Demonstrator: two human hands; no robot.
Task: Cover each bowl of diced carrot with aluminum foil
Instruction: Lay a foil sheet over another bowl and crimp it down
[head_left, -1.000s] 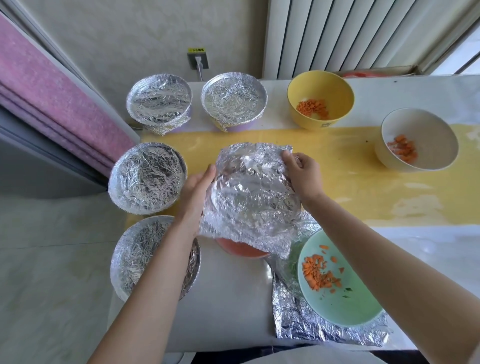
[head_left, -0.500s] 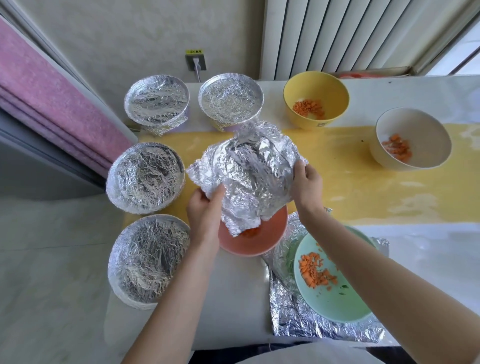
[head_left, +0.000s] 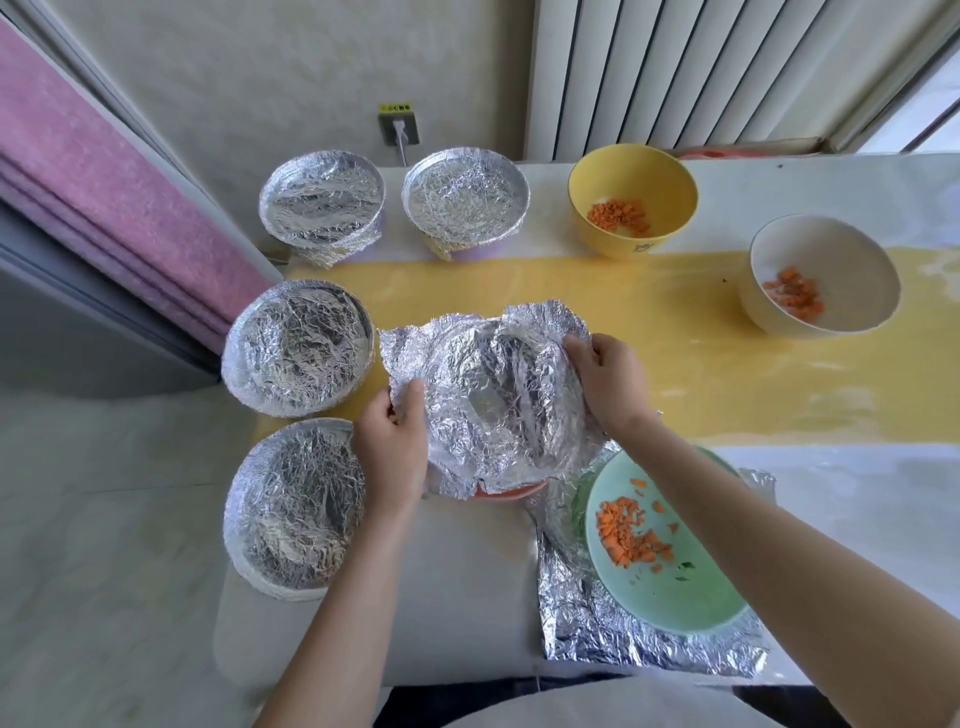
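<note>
While pinching crumpled silver foil sheet (head_left: 493, 395) in left grip (head_left: 392, 457) and right grip (head_left: 608, 384) over round orange bowl (head_left: 511, 491), risks tearing if tugged.

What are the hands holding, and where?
The foil sheet over the orange bowl: left hand pinches its left edge, right hand its right edge.

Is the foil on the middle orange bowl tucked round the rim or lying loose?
Loose: the foil sheet drapes over the orange bowl, corners flaring out, near rim uncovered; left hand and right hand pinch its edges.
</note>
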